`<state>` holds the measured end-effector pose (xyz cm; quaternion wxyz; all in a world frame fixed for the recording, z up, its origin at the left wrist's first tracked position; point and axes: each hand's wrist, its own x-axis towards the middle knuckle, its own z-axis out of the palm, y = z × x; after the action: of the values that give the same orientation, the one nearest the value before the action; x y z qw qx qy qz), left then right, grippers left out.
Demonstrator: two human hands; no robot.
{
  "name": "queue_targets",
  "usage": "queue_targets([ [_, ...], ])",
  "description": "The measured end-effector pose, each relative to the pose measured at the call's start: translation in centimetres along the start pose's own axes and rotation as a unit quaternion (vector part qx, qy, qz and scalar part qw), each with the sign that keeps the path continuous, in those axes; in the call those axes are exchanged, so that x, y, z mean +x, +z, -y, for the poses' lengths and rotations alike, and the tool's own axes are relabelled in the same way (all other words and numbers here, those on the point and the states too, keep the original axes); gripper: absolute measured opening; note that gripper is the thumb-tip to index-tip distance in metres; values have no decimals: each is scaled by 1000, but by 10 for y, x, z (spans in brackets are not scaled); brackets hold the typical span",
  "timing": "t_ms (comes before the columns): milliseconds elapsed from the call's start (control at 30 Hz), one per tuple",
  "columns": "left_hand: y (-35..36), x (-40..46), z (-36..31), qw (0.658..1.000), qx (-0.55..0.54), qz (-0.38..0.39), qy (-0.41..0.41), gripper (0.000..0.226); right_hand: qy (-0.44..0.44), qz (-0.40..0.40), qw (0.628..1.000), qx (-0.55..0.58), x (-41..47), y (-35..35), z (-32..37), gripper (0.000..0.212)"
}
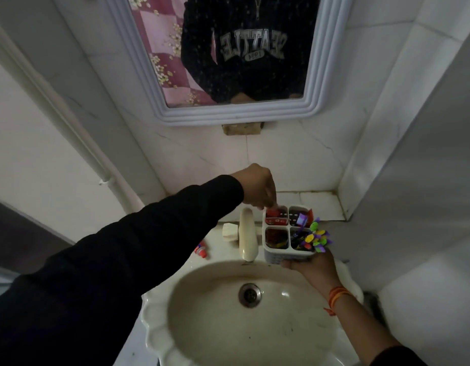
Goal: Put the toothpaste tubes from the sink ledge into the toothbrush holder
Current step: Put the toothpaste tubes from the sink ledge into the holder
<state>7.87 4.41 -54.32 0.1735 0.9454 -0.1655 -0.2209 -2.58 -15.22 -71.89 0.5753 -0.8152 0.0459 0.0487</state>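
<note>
Holding the white toothbrush holder [288,256] from below, my right hand [311,270] has its fingers curled around the perforated wall, above the back rim of the sink [160,307] just right of the cream tap [247,235]. It has four compartments. The back-left one takes a red toothpaste tube [275,217], lying tilted with its flat end down; my left hand [257,187] is over it with fingertips pinched together on the tube's upper end. The back-right compartment shows dark holes in its floor, a purple toothbrush head and a red edge I cannot identify. The front-left one holds something dark red and yellow, too dim to name. The front-right one is crowded with toothbrushes [314,237], purple, green and yellow, their heads leaning out over the right edge. On the ledge at the sink's back-left corner, left of the tap, lies another small tube [201,250], red, white and blue, well apart from the holder
</note>
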Motion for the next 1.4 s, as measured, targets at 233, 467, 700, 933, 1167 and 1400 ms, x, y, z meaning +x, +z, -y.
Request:
queue_targets([
  [233, 7, -20, 83, 978, -70, -71, -183, 13, -3, -11, 1000, 7, -1, 2, -1, 65],
  [467, 65, -44, 152, 924, 33, -69, -374, 43, 4, -7, 1000, 6, 0, 2, -7, 68],
  [700, 102, -46, 161, 889, -75, -73, -446, 42, 17, -3, 1000, 9, 3, 2, -13, 69],
  [933, 104, -48, 146, 903, -76, -134, -401, 49, 24, -1, 1000, 4, 4, 2, -15, 70],
  [1167, 69, -43, 111, 937, -90, -164, -293, 63, 17, -1, 1000, 9, 0, 2, -8, 60],
  [1400, 14, -52, 46, 931, -129, -328, -91, 53, 15, -3, 1000, 28, 0, 3, -2, 65],
])
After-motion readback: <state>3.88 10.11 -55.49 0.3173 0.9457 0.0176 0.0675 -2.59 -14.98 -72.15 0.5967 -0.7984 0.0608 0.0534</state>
